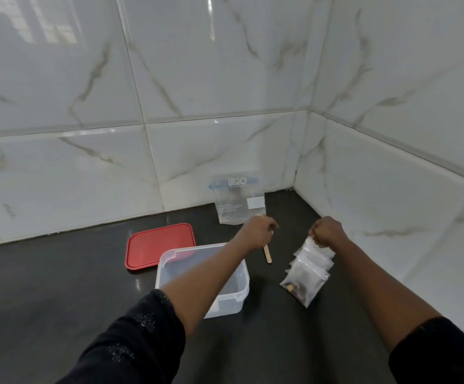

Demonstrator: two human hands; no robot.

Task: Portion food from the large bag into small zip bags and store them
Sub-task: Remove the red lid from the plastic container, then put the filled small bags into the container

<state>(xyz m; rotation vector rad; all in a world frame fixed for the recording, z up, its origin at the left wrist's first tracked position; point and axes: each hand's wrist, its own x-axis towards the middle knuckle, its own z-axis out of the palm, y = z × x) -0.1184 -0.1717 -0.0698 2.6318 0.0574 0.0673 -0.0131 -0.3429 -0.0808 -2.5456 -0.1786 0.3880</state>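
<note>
Head cam | left hand (258, 231) curled round a wooden stick (267, 254) | right hand (326, 231) pinching tops of filled small zip bags (308, 270), right of clear tub (242, 295) | imo lift together, lay flat inside | large bag (237, 200) leans on wall (170, 148)

Glossy marble-look wall tiles (225, 79), a dark polished table (59, 286), clear plastic small bags (308, 273), and possibly a wooden stick (267, 254).

lid (153, 245) 1; container (225, 303) 1; stick (267, 254) 1; large bag (236, 206) 1; small bags (305, 275) several
</note>
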